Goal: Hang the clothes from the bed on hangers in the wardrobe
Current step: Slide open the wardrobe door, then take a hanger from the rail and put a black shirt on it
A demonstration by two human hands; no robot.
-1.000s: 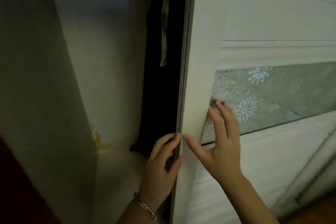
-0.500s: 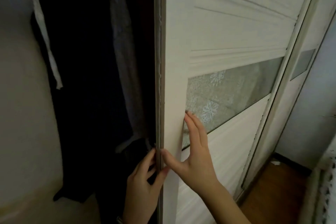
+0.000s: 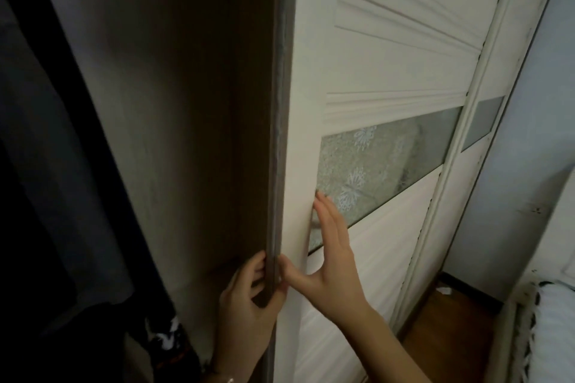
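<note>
A white sliding wardrobe door (image 3: 382,264) with ribbed panels and a frosted flower-patterned glass strip (image 3: 379,171) fills the middle. My left hand (image 3: 245,314) curls around the door's grey leading edge (image 3: 278,134), fingers inside, thumb on the front. My right hand (image 3: 333,261) lies flat on the door face, fingers spread, fingertips at the glass strip. Left of the edge the wardrobe stands dark; dark hanging garments (image 3: 53,165) show at the far left. No hanger and no clothes from the bed are visible.
A brown inner panel (image 3: 186,134) stands just left of the door edge. A second sliding door (image 3: 485,121) sits further right, then a pale wall (image 3: 535,134). Wooden floor (image 3: 451,329) shows bottom right, beside a white fringed bed edge (image 3: 547,329).
The door edge has slid rightward with both hands on it, widening the opening. The view has swung right, and a brown inner panel has come into sight behind the edge.
</note>
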